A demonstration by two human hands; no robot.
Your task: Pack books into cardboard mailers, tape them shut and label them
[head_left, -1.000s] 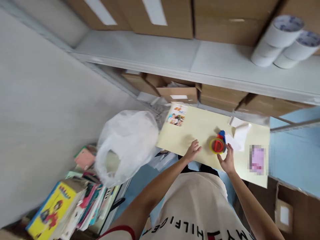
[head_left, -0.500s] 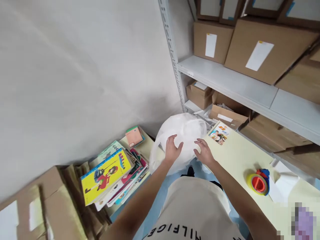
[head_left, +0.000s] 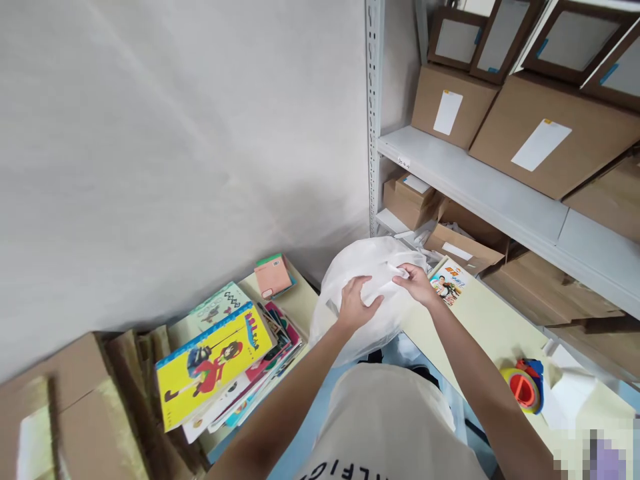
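Note:
A bulging white plastic bag (head_left: 365,267) rests between two pale yellow tables. My left hand (head_left: 356,305) lies on its front with the fingers curled into the plastic. My right hand (head_left: 414,283) pinches the bag's film near its top right. A small picture booklet (head_left: 447,282) lies on the right table (head_left: 480,320) just past my right hand. Farther right on that table sits a red, yellow and blue tape dispenser (head_left: 523,386) beside loose white papers (head_left: 565,380).
A stack of colourful books, a yellow one (head_left: 213,360) on top, fills the left table, with a pink booklet (head_left: 273,275) behind it. Brown cardboard (head_left: 85,413) lies at lower left. A grey metal shelf rack (head_left: 475,180) holds cardboard boxes (head_left: 540,133). A plain wall stands to the left.
My view swung left from the tape dispenser to the bag. Both hands left the table, reached the bag, and now close on its plastic.

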